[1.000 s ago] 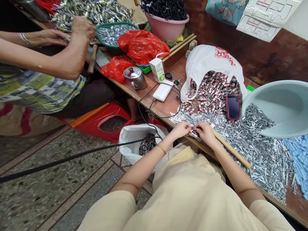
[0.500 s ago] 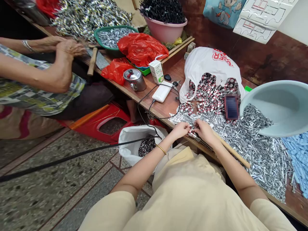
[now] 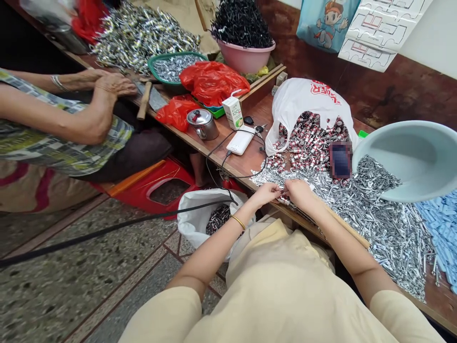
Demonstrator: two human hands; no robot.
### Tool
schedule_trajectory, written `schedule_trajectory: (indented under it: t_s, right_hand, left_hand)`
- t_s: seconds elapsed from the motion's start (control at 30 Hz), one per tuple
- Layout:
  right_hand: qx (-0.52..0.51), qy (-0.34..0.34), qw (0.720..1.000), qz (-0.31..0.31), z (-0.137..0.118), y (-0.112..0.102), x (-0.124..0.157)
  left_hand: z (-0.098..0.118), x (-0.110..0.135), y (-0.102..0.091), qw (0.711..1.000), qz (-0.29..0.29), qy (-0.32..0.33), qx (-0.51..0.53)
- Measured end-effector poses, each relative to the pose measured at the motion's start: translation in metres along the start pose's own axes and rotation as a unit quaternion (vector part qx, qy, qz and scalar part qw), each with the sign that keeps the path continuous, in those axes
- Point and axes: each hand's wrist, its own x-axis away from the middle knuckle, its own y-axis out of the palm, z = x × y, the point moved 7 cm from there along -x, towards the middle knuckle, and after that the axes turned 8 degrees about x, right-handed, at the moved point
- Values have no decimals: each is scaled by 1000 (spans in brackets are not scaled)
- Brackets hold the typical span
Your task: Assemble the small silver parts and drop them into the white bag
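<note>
My left hand [image 3: 268,194] and my right hand [image 3: 298,193] meet over the table's front edge, thumbs and fingers pinched close together. Something small sits between the fingertips, too small and covered to name. Just beyond the hands spreads a heap of small silvery metal parts [image 3: 389,228]. Behind it, red-and-silver pieces with metal loops [image 3: 307,143] spill from a white plastic bag [image 3: 293,95]. A wooden stick [image 3: 346,226] lies along the edge beside my right forearm. Below my left wrist stands a white sack [image 3: 189,214] with dark metallic pieces [image 3: 217,219] inside.
A grey-blue basin [image 3: 421,157] tilts at the right, near light-blue strips [image 3: 441,228]. A power bank [image 3: 241,140] with a black cable, a drink carton [image 3: 233,113] and a lidded metal cup [image 3: 203,125] stand left. Another person's hands [image 3: 110,85] rest at far left.
The view has shifted slightly. My right hand has turned and moved a little closer to my left, fingers still pinched. The other person's hands remain together.
</note>
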Motion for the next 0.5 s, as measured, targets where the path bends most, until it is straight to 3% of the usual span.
schedule_trajectory:
  t_s: [0.1, 0.2, 0.27, 0.37, 0.5]
  right_hand:
    - [-25, -3, 997, 74, 12, -2, 17]
    - [-25, 85, 983, 162, 46, 5, 58]
    - [-2, 144, 978, 149, 70, 23, 87]
    - [11, 152, 982, 115, 88, 50, 114]
    - [-30, 136, 980, 140, 89, 51, 119]
  left_hand:
    - [3, 2, -2, 998, 28, 14, -59]
    - [14, 9, -4, 987, 61, 50, -142]
    - [20, 14, -3, 978, 73, 63, -187]
    - [27, 19, -2, 967, 82, 64, -233]
    - [30, 21, -1, 961, 89, 55, -256]
